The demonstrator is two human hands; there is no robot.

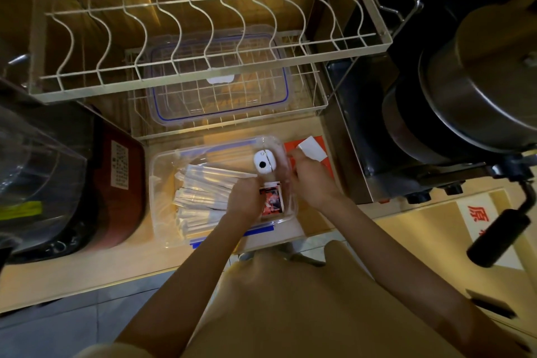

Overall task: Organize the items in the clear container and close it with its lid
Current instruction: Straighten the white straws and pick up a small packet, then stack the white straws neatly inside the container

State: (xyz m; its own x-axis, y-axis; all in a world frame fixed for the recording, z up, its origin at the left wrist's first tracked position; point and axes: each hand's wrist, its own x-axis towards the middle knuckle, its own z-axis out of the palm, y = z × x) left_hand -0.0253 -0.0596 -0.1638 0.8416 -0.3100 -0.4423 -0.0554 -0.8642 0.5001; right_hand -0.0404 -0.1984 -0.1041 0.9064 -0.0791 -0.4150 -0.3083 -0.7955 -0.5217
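Note:
The clear container with blue clips sits on the counter in front of me. Inside lie several white wrapped sticks, a small white round device and red-and-black sachets. My left hand is inside the container, fingers down on the sachets and the ends of the sticks. My right hand rests at the container's right rim, holding a white card above an orange packet. The clear lid with a blue seal lies on the lower wire rack behind the container.
A white wire dish rack overhangs the lid and the back of the counter. A dark red appliance stands left of the container. A metal machine with a large pot and a black handle stands on the right.

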